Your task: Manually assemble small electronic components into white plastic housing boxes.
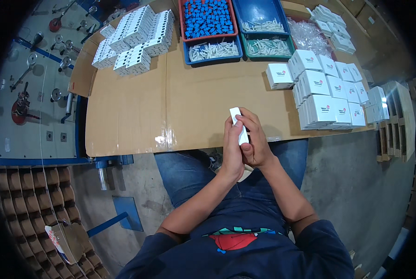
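Between both palms, just over the table's front edge, a white box-like piece is held edge-up, its narrow side facing me. My left hand wraps its left side. My right hand closes round the right side, with thumb and fingers against it. Most of the piece's broad faces are hidden by my palms. Stacked to the right are several white square boxes with a small printed mark; one white box stands at the left end of that stack.
Cardboard covers the table. At the back left are stacked white units with dark openings. Trays hold blue parts and pale plug-like pieces; clear plastic bags lie beside them. A machine panel stands left, a pallet right.
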### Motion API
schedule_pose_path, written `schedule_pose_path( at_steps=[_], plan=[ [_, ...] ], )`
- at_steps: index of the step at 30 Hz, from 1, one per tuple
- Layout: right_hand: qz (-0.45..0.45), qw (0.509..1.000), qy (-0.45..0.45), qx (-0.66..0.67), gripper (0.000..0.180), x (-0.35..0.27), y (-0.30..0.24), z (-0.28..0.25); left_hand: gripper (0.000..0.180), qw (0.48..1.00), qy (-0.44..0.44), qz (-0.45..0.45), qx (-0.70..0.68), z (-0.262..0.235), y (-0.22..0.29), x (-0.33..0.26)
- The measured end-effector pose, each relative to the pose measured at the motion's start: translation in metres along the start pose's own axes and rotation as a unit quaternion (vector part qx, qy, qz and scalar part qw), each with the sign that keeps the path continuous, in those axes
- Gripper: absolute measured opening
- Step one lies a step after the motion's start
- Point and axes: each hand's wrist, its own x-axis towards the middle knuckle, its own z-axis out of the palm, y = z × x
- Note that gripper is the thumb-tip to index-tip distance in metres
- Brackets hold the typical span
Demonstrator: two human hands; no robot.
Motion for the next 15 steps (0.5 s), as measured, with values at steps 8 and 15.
schedule_pose_path(
  at_steps=[8, 15],
  plan=[
    [0.009, 0.999, -0.021, 0.033, 0.068, 0.004, -0.005, -0.003, 0.047, 1.0, 0.019, 0.014, 0.009, -0.001, -0.001, 0.0],
    [0.183, 0.962, -0.027, 0.201, 0.068, 0.003, -0.023, -0.007, 0.066, 0.958, -0.049, 0.211, 0.186, -0.027, 0.011, 0.009]
  ],
)
